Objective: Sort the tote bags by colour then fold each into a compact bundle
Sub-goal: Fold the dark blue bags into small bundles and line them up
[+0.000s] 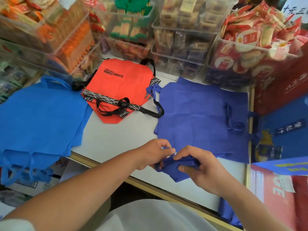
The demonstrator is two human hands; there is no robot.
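Note:
Three piles of tote bags lie on a white table (116,135). Light blue bags (40,117) cover the left side and hang over the front edge. Orange-red bags (123,84) with black handles sit at the back middle. Dark blue bags (200,117) lie flat on the right. Near the front edge, my left hand (153,152) and my right hand (200,165) both grip a partly folded dark blue bag (175,170), bunched small between them.
Clear plastic bins of packaged snacks (180,40) line the back of the table. Red and blue gift boxes (283,90) stand at the right. More boxes (275,189) sit at the lower right, and cartons lie under the table at left.

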